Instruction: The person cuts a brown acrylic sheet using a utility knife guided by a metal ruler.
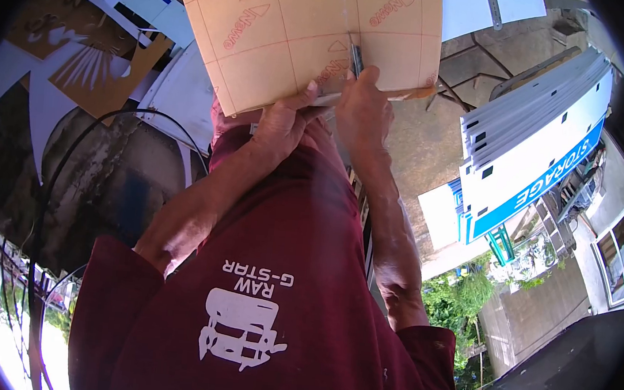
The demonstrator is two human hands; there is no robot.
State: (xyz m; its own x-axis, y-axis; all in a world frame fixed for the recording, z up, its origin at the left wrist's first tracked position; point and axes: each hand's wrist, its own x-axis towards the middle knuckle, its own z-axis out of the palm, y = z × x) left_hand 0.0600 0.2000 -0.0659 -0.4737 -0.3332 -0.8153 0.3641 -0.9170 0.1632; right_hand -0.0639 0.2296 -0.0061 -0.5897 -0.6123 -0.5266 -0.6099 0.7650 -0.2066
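Observation:
A tan sheet (304,18) with red grid lines and red printed lettering spans the top middle, in front of my maroon shirt. My right hand (365,111) is closed around a slim dark cutter (356,61), whose tip touches the sheet along a line running up it. At the sheet's near edge, my left hand (282,123) grips the sheet, thumb on top and the other fingers mostly hidden beneath.
White panels, one a blue STORAGE sign (540,187), lean at the right. Cut white and brown sheets (109,69) lie at the left, near a black cable (44,196). A metal ruler (494,8) rests at the top right.

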